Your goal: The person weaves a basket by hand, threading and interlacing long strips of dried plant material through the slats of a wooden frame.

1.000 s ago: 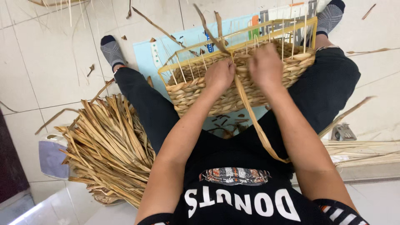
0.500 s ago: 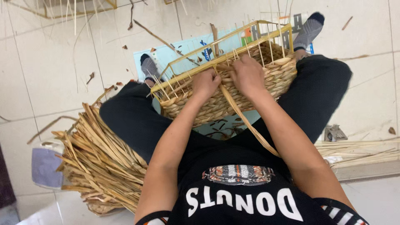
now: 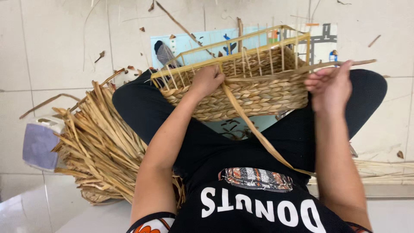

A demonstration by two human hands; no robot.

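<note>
Across my lap, near the middle of the frame, sits a half-woven basket (image 3: pixel 254 92), its braided wall of tan fibre finished low down while thin yellow frame rods stand bare above it. I have my left hand (image 3: pixel 207 81) curled over the basket's near rim at its left part, fingers closed on the weave and on the flat dried strand (image 3: pixel 254 129) that starts there. That strand runs down and to the right over my dark trousers toward my shirt. My right hand (image 3: pixel 330 84) is up at the basket's right end, fingers pinched shut around a thin stick-like strip (image 3: pixel 358 63) that points out to the right. Left of my leg, a loose heap of dried fibre strips (image 3: pixel 99 146) lies on the pale tiled floor (image 3: pixel 56 47). A light blue printed mat (image 3: pixel 194 41) shows under the basket in the upper middle, with one grey sock (image 3: pixel 164 54) upon it.
</note>
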